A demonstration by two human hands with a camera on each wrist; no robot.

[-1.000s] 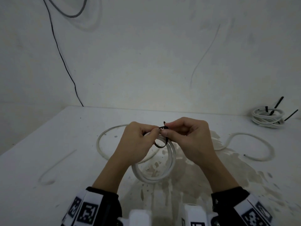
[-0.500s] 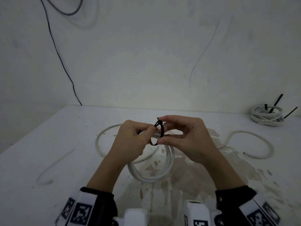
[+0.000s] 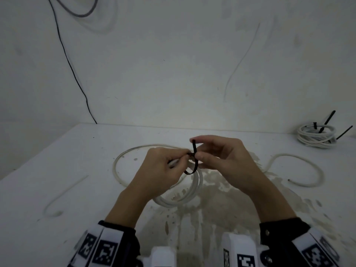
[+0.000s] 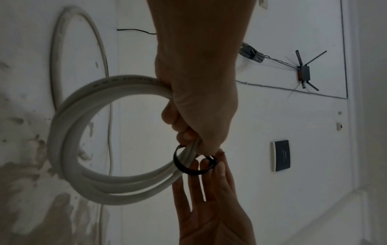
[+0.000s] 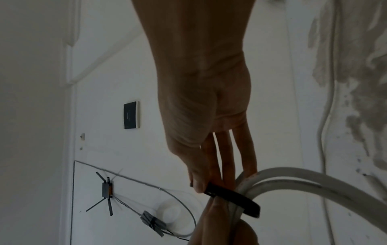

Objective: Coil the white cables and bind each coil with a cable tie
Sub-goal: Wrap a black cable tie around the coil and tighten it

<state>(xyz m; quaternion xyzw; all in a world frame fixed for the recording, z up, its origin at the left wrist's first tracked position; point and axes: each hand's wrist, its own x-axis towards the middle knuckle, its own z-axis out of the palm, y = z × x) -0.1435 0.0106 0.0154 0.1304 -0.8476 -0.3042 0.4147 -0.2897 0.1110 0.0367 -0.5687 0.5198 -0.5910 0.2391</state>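
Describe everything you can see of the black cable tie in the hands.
The cable tie is a thin, flat black strap that looks like plastic. It forms a loose loop around the strands of the white coil, not yet tight. Its tail points up from the head. The left hand pinches it at the head, against the coil; the right hand pinches the tail.

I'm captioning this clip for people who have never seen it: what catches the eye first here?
At the centre, both hands meet over the white cable coil: the left hand grips it while the right hand pinches a black cable tie looped loosely around it. A finished coil sits at the table's far right.
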